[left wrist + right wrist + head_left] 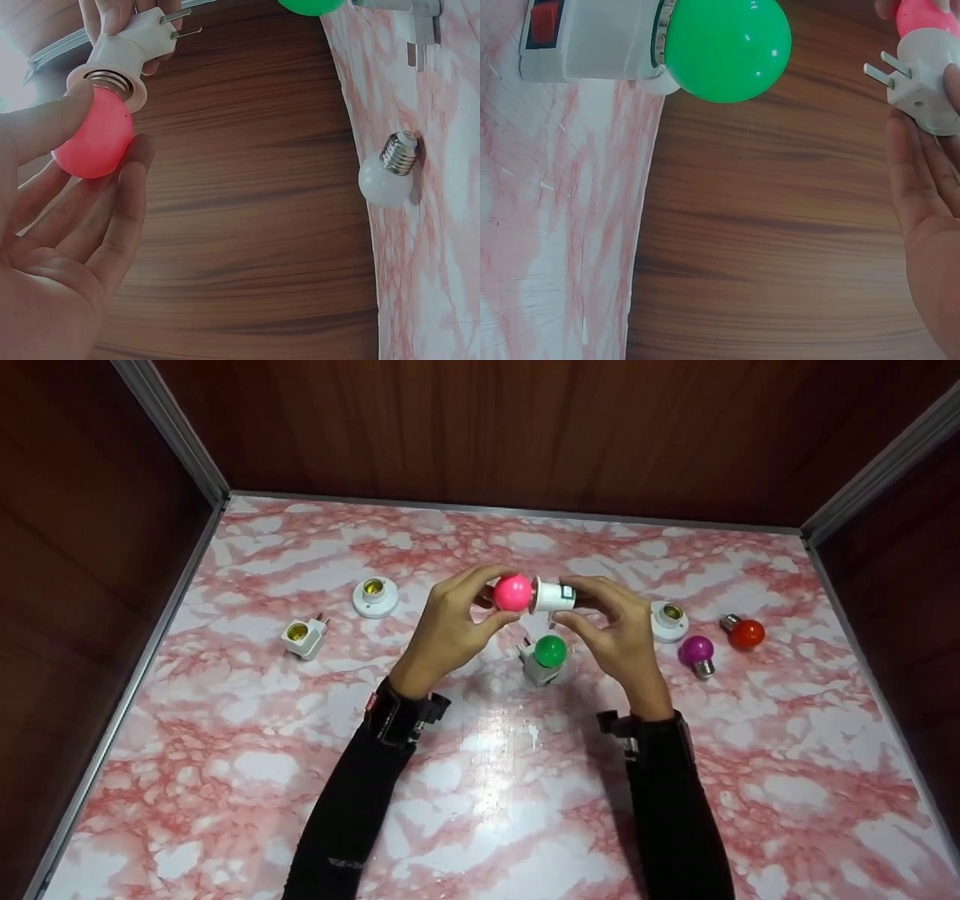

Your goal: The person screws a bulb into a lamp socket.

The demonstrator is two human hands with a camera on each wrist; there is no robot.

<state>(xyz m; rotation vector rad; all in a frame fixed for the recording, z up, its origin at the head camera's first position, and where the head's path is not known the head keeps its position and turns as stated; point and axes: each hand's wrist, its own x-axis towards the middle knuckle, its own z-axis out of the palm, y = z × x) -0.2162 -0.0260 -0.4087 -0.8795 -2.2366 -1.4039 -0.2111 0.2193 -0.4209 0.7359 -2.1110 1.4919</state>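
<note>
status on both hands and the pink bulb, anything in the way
Left hand pinching pink bulb, right hand gripping white plug-in socket. Bulb's thread showing at socket's rim. Nothing between them, green bulb nearby.

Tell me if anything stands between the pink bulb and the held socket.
Nothing visible does: the left grip holds the pink bulb, its threaded base at the mouth of the socket in the right grip.

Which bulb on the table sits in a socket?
The green bulb, fitted in the plug-in socket with the red switch; purple bulb, red bulb and white bulb lie loose, screw bases exposed.
</note>
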